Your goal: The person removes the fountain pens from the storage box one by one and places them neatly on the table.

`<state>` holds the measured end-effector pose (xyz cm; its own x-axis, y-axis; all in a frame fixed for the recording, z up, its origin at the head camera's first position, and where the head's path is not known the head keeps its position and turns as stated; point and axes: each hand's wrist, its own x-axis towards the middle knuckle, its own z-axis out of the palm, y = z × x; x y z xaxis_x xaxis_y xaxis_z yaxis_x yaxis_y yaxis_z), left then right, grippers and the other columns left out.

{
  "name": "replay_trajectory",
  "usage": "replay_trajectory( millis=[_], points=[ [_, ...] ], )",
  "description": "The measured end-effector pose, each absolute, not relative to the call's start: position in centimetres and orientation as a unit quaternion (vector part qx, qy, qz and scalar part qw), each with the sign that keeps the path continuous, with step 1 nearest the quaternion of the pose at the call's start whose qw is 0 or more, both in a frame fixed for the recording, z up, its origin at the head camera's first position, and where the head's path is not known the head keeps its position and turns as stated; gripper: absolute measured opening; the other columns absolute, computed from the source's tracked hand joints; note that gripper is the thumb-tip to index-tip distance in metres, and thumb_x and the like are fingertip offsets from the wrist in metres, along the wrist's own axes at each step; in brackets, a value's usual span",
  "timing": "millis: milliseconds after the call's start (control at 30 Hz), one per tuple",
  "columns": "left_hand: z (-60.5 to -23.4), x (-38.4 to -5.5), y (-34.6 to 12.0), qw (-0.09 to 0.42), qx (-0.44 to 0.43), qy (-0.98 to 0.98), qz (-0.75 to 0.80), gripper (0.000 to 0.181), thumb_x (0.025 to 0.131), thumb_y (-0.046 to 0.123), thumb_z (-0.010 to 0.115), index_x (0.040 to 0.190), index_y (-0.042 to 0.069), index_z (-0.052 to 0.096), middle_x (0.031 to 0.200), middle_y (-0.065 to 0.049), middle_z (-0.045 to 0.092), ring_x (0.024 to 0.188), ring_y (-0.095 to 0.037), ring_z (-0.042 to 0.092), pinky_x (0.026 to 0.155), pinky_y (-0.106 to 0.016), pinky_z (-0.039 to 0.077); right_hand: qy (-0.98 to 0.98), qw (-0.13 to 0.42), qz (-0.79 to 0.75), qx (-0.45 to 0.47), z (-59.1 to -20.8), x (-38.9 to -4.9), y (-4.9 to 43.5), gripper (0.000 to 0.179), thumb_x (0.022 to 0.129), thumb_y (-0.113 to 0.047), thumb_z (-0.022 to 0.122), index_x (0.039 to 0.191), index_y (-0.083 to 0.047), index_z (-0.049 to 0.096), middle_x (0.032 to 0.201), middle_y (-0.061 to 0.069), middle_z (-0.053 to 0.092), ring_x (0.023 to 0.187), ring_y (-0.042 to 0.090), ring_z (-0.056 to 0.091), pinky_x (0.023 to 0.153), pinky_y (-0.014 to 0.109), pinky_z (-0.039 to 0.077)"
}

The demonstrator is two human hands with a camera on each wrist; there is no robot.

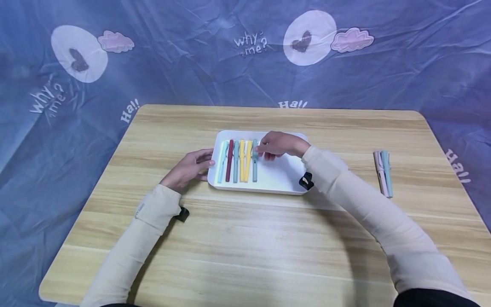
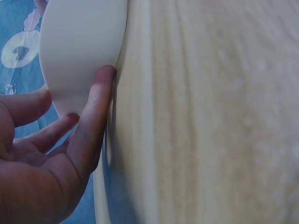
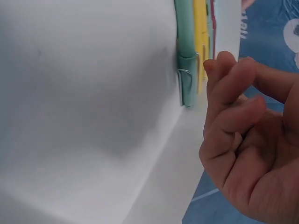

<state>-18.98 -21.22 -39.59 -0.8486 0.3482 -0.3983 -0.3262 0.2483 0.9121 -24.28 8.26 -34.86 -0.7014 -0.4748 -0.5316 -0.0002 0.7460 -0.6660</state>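
A white tray [image 1: 280, 179] holds a row of capped pens side by side: pale blue at the left, then a dark red pen [image 1: 229, 161], a teal one, two yellow pens [image 1: 242, 162] and a teal pen [image 1: 255, 168] at the right end. My left hand [image 1: 188, 167] grips the tray's left end; its thumb meets the rim and the other fingers press the outer wall. Above the right-end teal pen's cap is my right hand [image 1: 281, 144], fingers bent. In the right wrist view its fingertips [image 3: 225, 58] appear beside that cap, with nothing visible between them.
Farther right on the wooden table [image 1: 245, 247] lie a light purple pen [image 1: 380, 172] and another teal pen [image 1: 386, 172], side by side. A blue patterned cloth [image 1: 192, 64] hangs behind the table's far edge.
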Motion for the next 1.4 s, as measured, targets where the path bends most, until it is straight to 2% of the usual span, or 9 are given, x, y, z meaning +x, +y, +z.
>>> replay_trajectory(
  millis=[100,200,333,700,900,1033,1167,1400],
  points=[
    [-39.6,-18.9,-21.2,0.273,0.008,0.743,0.611,0.053,0.096,0.012,0.055,0.146,0.01,0.036,0.138,-0.015,0.043,0.116,-0.033,0.052,0.08,-0.04,0.057,0.856,0.362,-0.342,-0.137,-34.4,-24.0,8.4,0.035,0.098,-0.034,0.052,0.103,-0.001,0.064,0.086,0.011,0.065,0.071,0.018,0.057,0.059,0.025,0.045],
    [-39.6,-18.9,-21.2,0.274,0.012,0.74,0.614,0.053,0.097,0.012,0.055,0.146,0.008,0.035,0.139,-0.016,0.041,0.116,-0.034,0.051,0.08,-0.04,0.057,0.846,0.368,-0.364,-0.133,-34.1,-23.8,8.6,0.036,0.098,-0.032,0.052,0.108,0.001,0.061,0.097,0.017,0.065,0.081,0.024,0.061,0.071,0.034,0.052],
    [-39.7,-18.9,-21.2,0.275,0.017,0.734,0.621,0.054,0.097,0.011,0.054,0.146,0.006,0.034,0.14,-0.018,0.04,0.117,-0.036,0.05,0.081,-0.041,0.057,0.837,0.364,-0.387,-0.132,-33.5,-23.6,8.9,0.037,0.099,-0.03,0.052,0.117,0.002,0.056,0.107,0.022,0.062,0.09,0.028,0.063,0.083,0.044,0.054],
    [-39.6,-18.8,-21.2,0.274,0.016,0.735,0.62,0.054,0.097,0.011,0.054,0.146,0.006,0.033,0.141,-0.019,0.039,0.118,-0.037,0.049,0.08,-0.041,0.057,0.823,0.292,-0.462,-0.157,-32.0,-22.6,10.4,0.038,0.097,-0.026,0.056,0.127,-0.003,0.05,0.12,0.02,0.056,0.106,0.034,0.059,0.085,0.046,0.054],
    [-39.6,-18.8,-21.2,0.273,0.019,0.736,0.619,0.054,0.097,0.011,0.054,0.146,0.006,0.033,0.141,-0.02,0.038,0.118,-0.037,0.049,0.081,-0.041,0.057,0.825,0.245,-0.484,-0.159,-32.0,-22.4,11.0,0.035,0.096,-0.022,0.057,0.127,-0.006,0.051,0.112,0.012,0.061,0.1,0.029,0.062,0.083,0.046,0.056],
    [-39.6,-18.8,-21.3,0.273,0.016,0.737,0.618,0.054,0.097,0.011,0.055,0.146,0.007,0.033,0.14,-0.018,0.039,0.117,-0.036,0.05,0.081,-0.041,0.057,0.826,0.221,-0.494,-0.161,-31.9,-22.2,11.5,0.031,0.096,-0.02,0.058,0.125,-0.009,0.052,0.108,0.01,0.062,0.098,0.027,0.063,0.08,0.04,0.057],
    [-39.6,-18.8,-21.3,0.272,0.012,0.737,0.619,0.054,0.096,0.011,0.055,0.146,0.008,0.034,0.14,-0.018,0.04,0.116,-0.035,0.051,0.081,-0.041,0.057,0.824,0.194,-0.507,-0.163,-31.8,-21.9,12.2,0.032,0.096,-0.02,0.058,0.125,-0.009,0.052,0.107,0.01,0.063,0.095,0.025,0.064,0.078,0.034,0.058],
    [-39.7,-18.8,-21.4,0.274,0.017,0.735,0.62,0.054,0.097,0.011,0.054,0.147,0.007,0.033,0.141,-0.019,0.039,0.117,-0.036,0.05,0.081,-0.041,0.057,0.821,0.153,-0.527,-0.156,-31.6,-21.3,13.8,0.03,0.098,-0.016,0.053,0.127,-0.009,0.052,0.107,0.012,0.064,0.091,0.025,0.065,0.078,0.035,0.057]
  ],
)
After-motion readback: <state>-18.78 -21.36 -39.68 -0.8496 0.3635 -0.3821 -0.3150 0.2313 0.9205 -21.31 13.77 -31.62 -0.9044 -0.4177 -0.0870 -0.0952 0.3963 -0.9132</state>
